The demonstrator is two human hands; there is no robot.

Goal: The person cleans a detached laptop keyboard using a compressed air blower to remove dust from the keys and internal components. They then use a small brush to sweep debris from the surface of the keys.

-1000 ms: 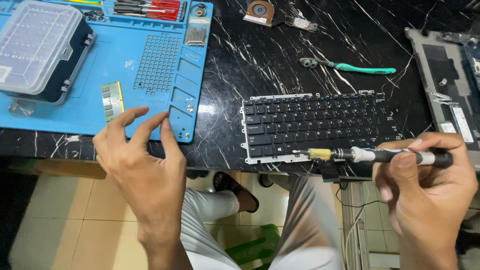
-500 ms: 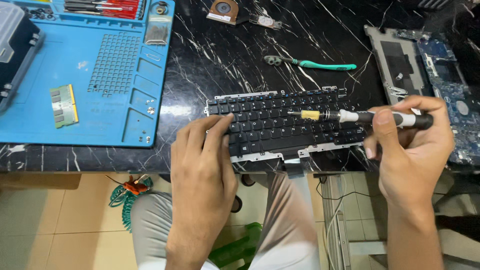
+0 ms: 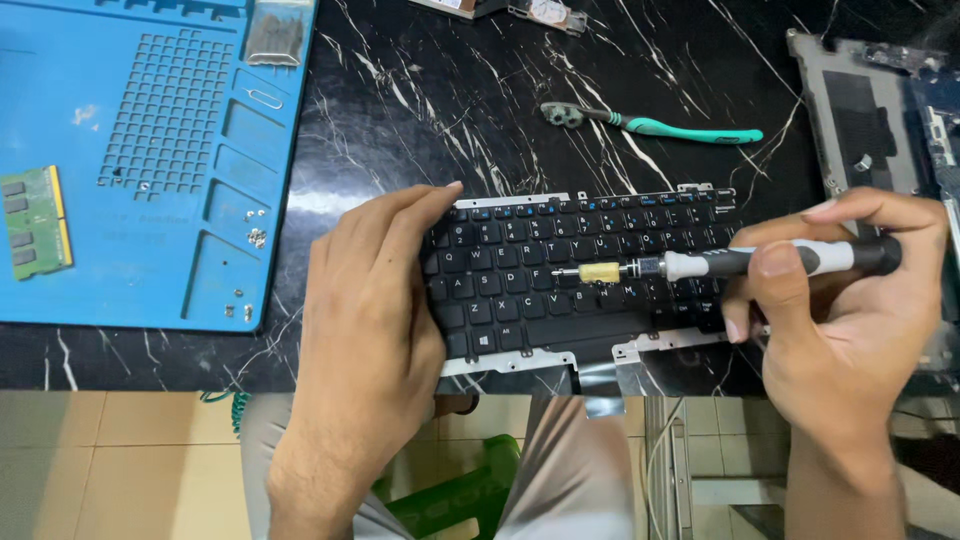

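A black laptop keyboard with a bare metal frame lies on the black marble table, its front edge at the table's edge. My left hand lies flat on the keyboard's left end, fingers pointing up over the top-left corner. My right hand holds a grey and black precision screwdriver sideways above the keyboard's right half. The screwdriver's tip, with a yellow collar, points left over the middle keys.
A blue work mat covers the left of the table, with a green memory module, small screws and a metal part. A teal-handled tool lies behind the keyboard. An open laptop base sits at the right.
My left hand moved from the table's front edge by the blue mat onto the keyboard's left end. The screwdriver came up from the keyboard's front edge to over its keys.
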